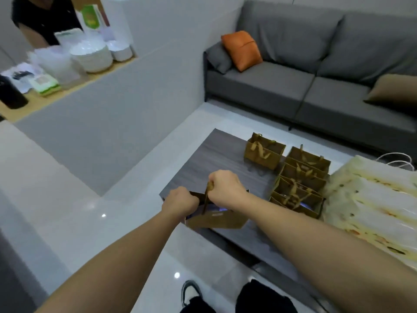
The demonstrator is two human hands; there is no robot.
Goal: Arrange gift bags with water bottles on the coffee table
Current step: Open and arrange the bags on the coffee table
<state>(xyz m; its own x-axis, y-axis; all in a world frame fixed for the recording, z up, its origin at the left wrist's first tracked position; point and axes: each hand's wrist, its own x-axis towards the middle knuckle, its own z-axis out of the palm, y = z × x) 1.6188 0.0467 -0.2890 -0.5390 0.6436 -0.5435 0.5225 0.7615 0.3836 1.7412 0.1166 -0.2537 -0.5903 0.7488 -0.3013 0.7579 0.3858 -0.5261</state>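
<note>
A brown paper gift bag (216, 220) stands at the near left corner of the dark grey coffee table (212, 163), with blue bottle tops showing inside it. My right hand (226, 185) pinches its ribbon handle and holds it up. My left hand (180, 203) grips the bag's left rim. One more brown gift bag (262, 152) stands alone farther back. To its right, several brown gift bags (300, 188) stand packed in a row.
A large white floral bag (374, 204) lies on the table's right side. A grey sofa (293, 86) with an orange cushion (242, 50) stands behind. At the far left, a counter holds stacked bowls (92, 56), and a person stands behind it.
</note>
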